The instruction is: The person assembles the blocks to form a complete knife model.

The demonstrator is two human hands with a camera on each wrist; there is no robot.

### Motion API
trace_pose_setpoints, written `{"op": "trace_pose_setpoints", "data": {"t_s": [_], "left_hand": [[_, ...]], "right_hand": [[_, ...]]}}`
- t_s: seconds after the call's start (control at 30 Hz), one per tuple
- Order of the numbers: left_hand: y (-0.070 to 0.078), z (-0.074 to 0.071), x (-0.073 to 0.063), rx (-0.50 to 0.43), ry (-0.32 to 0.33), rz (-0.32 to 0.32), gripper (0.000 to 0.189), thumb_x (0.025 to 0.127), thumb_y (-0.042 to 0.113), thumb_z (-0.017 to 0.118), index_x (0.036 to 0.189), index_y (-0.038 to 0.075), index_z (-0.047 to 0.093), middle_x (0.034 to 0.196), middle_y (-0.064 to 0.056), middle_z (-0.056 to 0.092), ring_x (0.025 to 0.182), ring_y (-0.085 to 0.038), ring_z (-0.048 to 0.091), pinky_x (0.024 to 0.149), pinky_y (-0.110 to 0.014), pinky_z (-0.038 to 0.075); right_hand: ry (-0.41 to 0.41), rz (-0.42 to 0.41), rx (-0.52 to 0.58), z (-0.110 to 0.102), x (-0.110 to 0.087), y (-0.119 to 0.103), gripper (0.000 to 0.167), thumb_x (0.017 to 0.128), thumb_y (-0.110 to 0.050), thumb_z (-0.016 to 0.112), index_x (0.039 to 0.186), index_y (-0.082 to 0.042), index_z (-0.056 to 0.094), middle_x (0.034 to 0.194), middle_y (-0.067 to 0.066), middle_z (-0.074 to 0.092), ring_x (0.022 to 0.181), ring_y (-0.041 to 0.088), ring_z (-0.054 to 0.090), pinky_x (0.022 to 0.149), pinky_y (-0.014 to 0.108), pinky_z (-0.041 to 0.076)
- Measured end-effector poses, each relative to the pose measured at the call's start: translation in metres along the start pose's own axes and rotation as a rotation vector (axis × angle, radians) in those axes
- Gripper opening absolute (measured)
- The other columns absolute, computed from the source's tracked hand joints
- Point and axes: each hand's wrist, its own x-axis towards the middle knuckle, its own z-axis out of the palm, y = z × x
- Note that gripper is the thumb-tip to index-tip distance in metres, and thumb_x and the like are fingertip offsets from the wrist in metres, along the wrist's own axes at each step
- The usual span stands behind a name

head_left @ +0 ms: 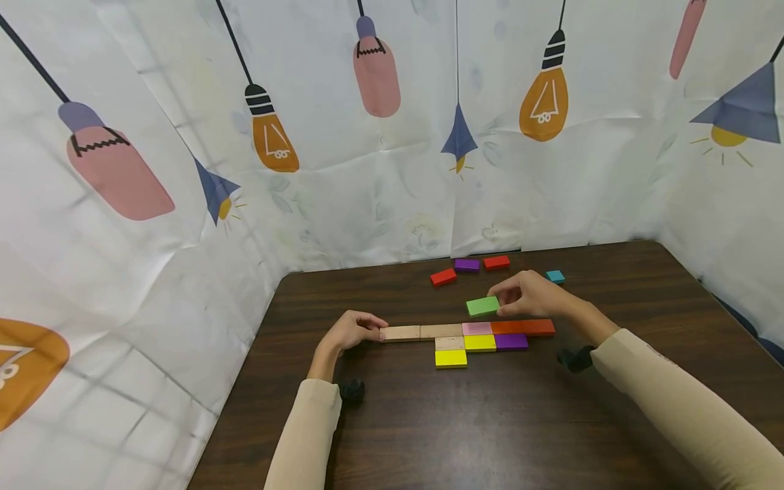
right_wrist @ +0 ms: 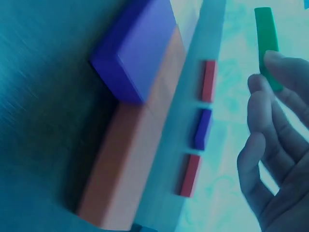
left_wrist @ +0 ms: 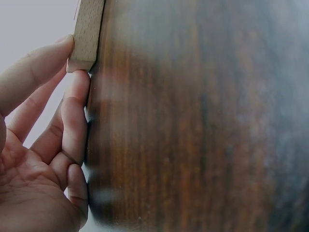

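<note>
My right hand (head_left: 528,294) pinches a light green block (head_left: 482,306) by one end, just behind the row of blocks. The right wrist view shows that green block (right_wrist: 266,46) held up between thumb and fingertips. My left hand (head_left: 355,329) holds the left end of a plain wooden block (head_left: 400,333), its thumb on the block's end in the left wrist view. This block starts a row with another plain wooden block (head_left: 441,331), a pink block (head_left: 476,329) and orange-red blocks (head_left: 523,327). Along the row's front sit a small wooden block (head_left: 450,344), a yellow block (head_left: 480,343) and a purple block (head_left: 511,341).
Another yellow block (head_left: 450,358) lies in front of the small wooden one. Farther back on the dark table (head_left: 392,429) are red blocks (head_left: 444,277), a purple block (head_left: 467,265) and a blue block (head_left: 555,276). A printed curtain (head_left: 392,197) hangs behind the table.
</note>
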Motion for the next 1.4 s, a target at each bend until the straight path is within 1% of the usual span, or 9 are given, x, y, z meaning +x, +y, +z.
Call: {"op": "trace_pose_setpoints", "data": {"t_s": [0.1,0.17,0.33,0.43,0.6,0.77,0.97,1.13,1.4], "left_hand": [[0.001,0.0,-0.001,0.004,0.006,-0.003,0.017,0.087,0.016,0.082,0.105,0.015,0.081,0.089,-0.005,0.071,0.083,-0.021,0.063,0.083,-0.038,0.05],[0.001,-0.001,-0.001,0.006,0.008,-0.006,0.018,0.087,0.016,0.082,0.105,0.015,0.081,0.089,-0.005,0.071,0.083,-0.022,0.063,0.084,-0.038,0.05],[0.002,-0.002,-0.001,0.012,0.011,-0.008,0.019,0.087,0.017,0.083,0.106,0.014,0.081,0.09,-0.006,0.071,0.084,-0.022,0.062,0.084,-0.038,0.05],[0.002,-0.002,-0.002,0.013,0.013,-0.009,0.018,0.087,0.017,0.082,0.105,0.015,0.081,0.09,-0.005,0.071,0.083,-0.022,0.063,0.085,-0.039,0.05],[0.002,-0.002,-0.002,0.01,0.01,-0.007,0.018,0.087,0.017,0.082,0.105,0.015,0.081,0.089,-0.006,0.071,0.084,-0.022,0.063,0.086,-0.039,0.05],[0.001,-0.001,-0.002,0.006,0.007,-0.012,0.018,0.088,0.018,0.082,0.106,0.014,0.081,0.089,-0.006,0.071,0.084,-0.022,0.063,0.086,-0.04,0.05],[-0.002,0.0,-0.002,0.013,0.008,-0.01,0.018,0.088,0.018,0.082,0.105,0.016,0.081,0.089,-0.003,0.07,0.085,-0.022,0.063,0.086,-0.038,0.05],[-0.004,0.001,-0.002,0.016,0.003,-0.004,0.018,0.088,0.018,0.082,0.105,0.017,0.081,0.088,-0.002,0.071,0.085,-0.021,0.063,0.086,-0.038,0.051],[0.0,0.0,-0.001,0.008,0.003,-0.002,0.018,0.087,0.017,0.083,0.105,0.016,0.081,0.089,-0.003,0.071,0.085,-0.022,0.064,0.087,-0.039,0.051]], "right_hand": [[0.02,-0.015,-0.018,0.008,-0.015,-0.006,0.034,0.089,-0.016,0.08,0.12,-0.006,0.075,0.081,-0.006,0.069,0.072,0.009,0.06,0.066,0.024,0.053],[0.026,-0.002,-0.014,0.014,-0.026,-0.009,0.033,0.089,-0.016,0.08,0.12,-0.007,0.075,0.081,-0.007,0.069,0.07,0.008,0.058,0.063,0.024,0.051],[0.025,0.027,-0.013,0.028,-0.048,-0.01,0.034,0.088,-0.021,0.082,0.119,-0.009,0.075,0.08,-0.009,0.067,0.069,0.005,0.058,0.062,0.023,0.051],[0.021,0.041,-0.022,0.035,-0.057,-0.008,0.034,0.087,-0.023,0.083,0.117,-0.01,0.076,0.078,-0.01,0.065,0.069,0.004,0.056,0.062,0.022,0.049],[0.016,0.064,-0.018,0.047,-0.068,-0.007,0.027,0.087,-0.023,0.083,0.111,-0.015,0.076,0.075,-0.011,0.062,0.066,0.002,0.054,0.06,0.021,0.047],[0.007,0.058,-0.011,0.056,-0.072,-0.01,0.026,0.085,-0.021,0.085,0.109,-0.014,0.076,0.074,-0.012,0.062,0.065,0.001,0.054,0.061,0.021,0.048],[-0.011,0.088,-0.045,0.063,-0.071,-0.012,0.023,0.085,-0.021,0.084,0.106,-0.017,0.075,0.074,-0.013,0.061,0.065,0.0,0.052,0.062,0.021,0.046],[-0.017,0.087,-0.084,0.067,-0.069,-0.014,0.023,0.085,-0.02,0.083,0.107,-0.018,0.075,0.075,-0.015,0.061,0.065,-0.001,0.052,0.062,0.021,0.045],[-0.008,0.067,-0.107,0.069,-0.062,-0.019,0.025,0.086,-0.018,0.082,0.109,-0.012,0.074,0.075,-0.015,0.061,0.066,0.0,0.052,0.064,0.021,0.046]]}}
